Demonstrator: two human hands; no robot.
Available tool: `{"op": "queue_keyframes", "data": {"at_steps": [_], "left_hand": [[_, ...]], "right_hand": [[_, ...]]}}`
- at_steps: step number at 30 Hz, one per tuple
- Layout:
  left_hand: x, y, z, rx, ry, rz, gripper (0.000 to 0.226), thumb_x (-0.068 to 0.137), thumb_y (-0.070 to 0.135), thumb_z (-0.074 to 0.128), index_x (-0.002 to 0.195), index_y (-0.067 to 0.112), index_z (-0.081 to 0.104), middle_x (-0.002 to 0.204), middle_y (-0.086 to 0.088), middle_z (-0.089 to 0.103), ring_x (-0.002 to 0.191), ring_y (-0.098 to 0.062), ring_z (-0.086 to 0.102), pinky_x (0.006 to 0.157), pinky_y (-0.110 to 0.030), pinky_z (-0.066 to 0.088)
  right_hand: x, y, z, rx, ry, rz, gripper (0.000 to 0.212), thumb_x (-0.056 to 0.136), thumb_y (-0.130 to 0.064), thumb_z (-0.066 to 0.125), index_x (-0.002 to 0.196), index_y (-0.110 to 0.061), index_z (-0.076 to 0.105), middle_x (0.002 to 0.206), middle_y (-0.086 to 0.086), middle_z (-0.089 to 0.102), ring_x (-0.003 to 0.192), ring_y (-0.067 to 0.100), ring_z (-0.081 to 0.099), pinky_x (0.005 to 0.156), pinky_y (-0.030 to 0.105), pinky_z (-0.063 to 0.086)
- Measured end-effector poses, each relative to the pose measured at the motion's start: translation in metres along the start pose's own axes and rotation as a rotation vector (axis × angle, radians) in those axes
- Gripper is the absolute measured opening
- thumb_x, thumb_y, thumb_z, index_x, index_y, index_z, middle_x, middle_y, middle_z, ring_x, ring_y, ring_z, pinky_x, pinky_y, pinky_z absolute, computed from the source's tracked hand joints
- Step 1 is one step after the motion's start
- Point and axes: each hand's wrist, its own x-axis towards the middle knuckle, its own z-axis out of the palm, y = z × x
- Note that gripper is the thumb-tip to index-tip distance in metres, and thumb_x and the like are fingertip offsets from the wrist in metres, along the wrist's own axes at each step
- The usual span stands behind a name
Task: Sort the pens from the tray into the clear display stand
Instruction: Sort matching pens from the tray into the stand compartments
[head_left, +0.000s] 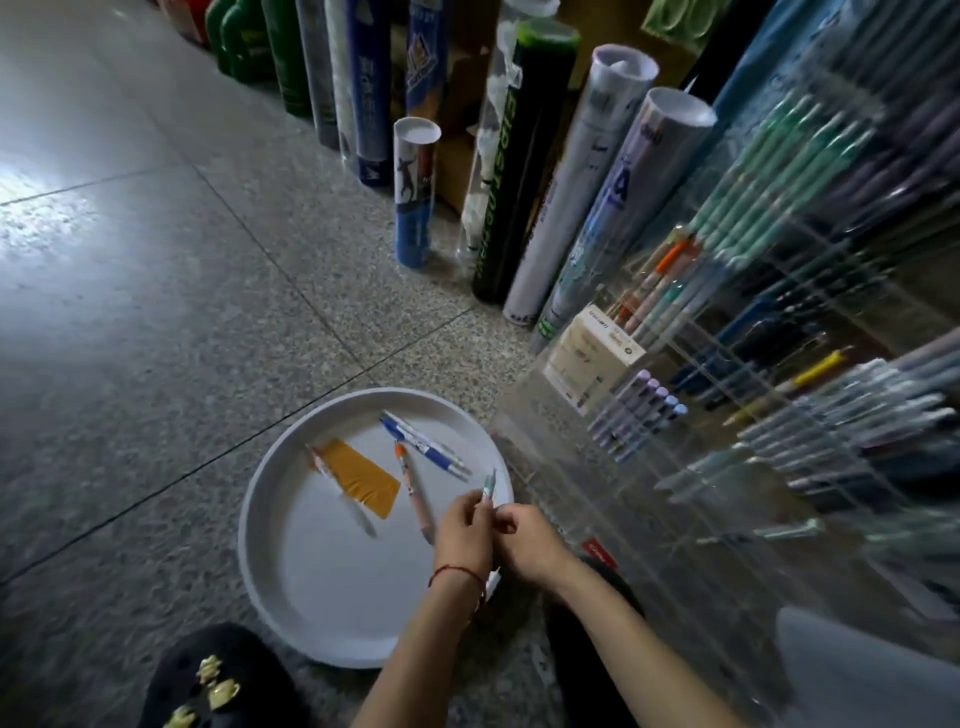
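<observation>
Black shoe (208, 675) fabric studded with gold charms is seen at the bottom edge, on the speckled floor (156, 364). Just beyond it a round white tray (270, 525) is set on the floor, and over its right rim both hands are brought close together. A teal pen (488, 484) is pinched in the grip of the left hand (462, 530) (a red cord (457, 571) is worn at that wrist), its free end pointing up and away. The fingers of the right hand (524, 540) are curled just beside the pen's lower part; whether its grip is closed on the pen cannot be told. Lying in the tray are blue pens (426, 447) side by side, an orange-capped pen (413, 493) near them, and a pale pen (343, 493) laid along an orange card (358, 475). The clear display stand (727, 415) is placed just right of the tray, its compartments filled with rows of pens. Tall tubes (519, 156) are stood behind.
</observation>
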Motion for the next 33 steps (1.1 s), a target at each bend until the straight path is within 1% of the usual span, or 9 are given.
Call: {"op": "queue_keyframes", "data": {"at_steps": [2, 3, 6, 8, 11, 15, 25, 29, 33], "left_hand": [[-0.01, 0.004, 0.011, 0.044, -0.086, 0.103, 0.014, 0.091, 0.004, 0.052, 0.097, -0.001, 0.063, 0.081, -0.008, 0.064, 0.063, 0.002, 0.06, 0.06, -0.007, 0.047], [-0.016, 0.008, 0.018, 0.104, -0.124, 0.152, 0.013, 0.089, 0.002, 0.054, 0.094, -0.001, 0.064, 0.079, -0.007, 0.062, 0.055, 0.006, 0.057, 0.055, -0.004, 0.044], [-0.04, 0.026, 0.038, 0.136, -0.286, 0.249, 0.013, 0.09, 0.003, 0.053, 0.093, 0.004, 0.066, 0.077, -0.009, 0.062, 0.054, 0.0, 0.055, 0.048, -0.004, 0.042], [-0.056, 0.041, 0.052, 0.133, -0.449, 0.29, 0.014, 0.093, 0.005, 0.049, 0.089, 0.011, 0.062, 0.069, -0.005, 0.06, 0.046, 0.001, 0.054, 0.046, -0.008, 0.042], [-0.077, 0.062, 0.074, 0.328, -0.659, 0.451, 0.025, 0.093, 0.011, 0.051, 0.07, 0.017, 0.059, 0.055, 0.008, 0.055, 0.042, 0.003, 0.046, 0.052, -0.016, 0.04], [-0.105, 0.081, 0.103, 0.412, -0.849, 0.423, 0.032, 0.093, 0.016, 0.051, 0.062, 0.018, 0.057, 0.038, 0.012, 0.051, 0.034, 0.001, 0.038, 0.041, -0.012, 0.032], [-0.116, 0.101, 0.12, 0.354, -0.972, 0.26, 0.017, 0.075, 0.002, 0.056, 0.06, 0.009, 0.056, 0.039, 0.007, 0.049, 0.035, -0.004, 0.04, 0.042, -0.017, 0.033], [-0.112, 0.096, 0.12, 0.341, -0.967, 0.248, 0.028, 0.085, -0.005, 0.044, 0.077, 0.012, 0.064, 0.04, 0.008, 0.047, 0.033, -0.003, 0.037, 0.04, -0.015, 0.031], [-0.113, 0.095, 0.123, 0.342, -0.935, 0.226, 0.031, 0.08, -0.004, 0.043, 0.099, -0.001, 0.068, 0.042, 0.007, 0.047, 0.036, -0.005, 0.036, 0.041, -0.014, 0.026]], "right_hand": [[-0.023, 0.0, -0.019, -0.086, 0.056, -0.067, 0.016, 0.087, 0.001, 0.056, 0.101, 0.001, 0.065, 0.093, 0.009, 0.068, 0.085, 0.014, 0.061, 0.076, 0.017, 0.051], [-0.037, 0.0, -0.029, -0.123, 0.082, -0.094, 0.021, 0.085, 0.001, 0.057, 0.105, 0.0, 0.064, 0.098, 0.006, 0.066, 0.09, 0.011, 0.059, 0.076, 0.01, 0.048], [-0.079, 0.006, -0.064, -0.063, 0.243, -0.148, 0.018, 0.084, -0.001, 0.062, 0.079, -0.018, 0.062, 0.076, -0.004, 0.063, 0.063, -0.003, 0.057, 0.065, 0.019, 0.045], [-0.107, 0.01, -0.092, 0.144, 0.417, -0.168, 0.02, 0.085, 0.0, 0.062, 0.081, -0.019, 0.056, 0.066, -0.005, 0.055, 0.046, -0.005, 0.052, 0.053, 0.017, 0.043], [-0.147, 0.013, -0.122, 0.307, 0.476, -0.223, 0.019, 0.09, -0.001, 0.054, 0.105, -0.012, 0.058, 0.072, -0.003, 0.058, 0.048, -0.004, 0.054, 0.048, 0.011, 0.042], [-0.177, 0.021, -0.142, 0.388, 0.57, -0.288, 0.017, 0.089, 0.002, 0.054, 0.09, -0.01, 0.065, 0.066, -0.006, 0.068, 0.059, -0.001, 0.06, 0.056, 0.013, 0.046], [-0.198, 0.011, -0.168, 0.481, 0.59, -0.323, 0.006, 0.088, -0.002, 0.058, 0.088, -0.007, 0.061, 0.07, 0.003, 0.063, 0.056, 0.005, 0.058, 0.054, 0.016, 0.048], [-0.201, 0.01, -0.176, 0.639, 0.633, -0.348, 0.02, 0.087, -0.004, 0.058, 0.104, -0.013, 0.06, 0.075, 0.005, 0.064, 0.064, 0.011, 0.061, 0.059, 0.02, 0.052], [-0.204, -0.007, -0.175, 0.525, 0.557, -0.391, 0.013, 0.088, -0.006, 0.056, 0.094, -0.012, 0.065, 0.074, 0.007, 0.062, 0.064, 0.013, 0.06, 0.06, 0.02, 0.054]]}}
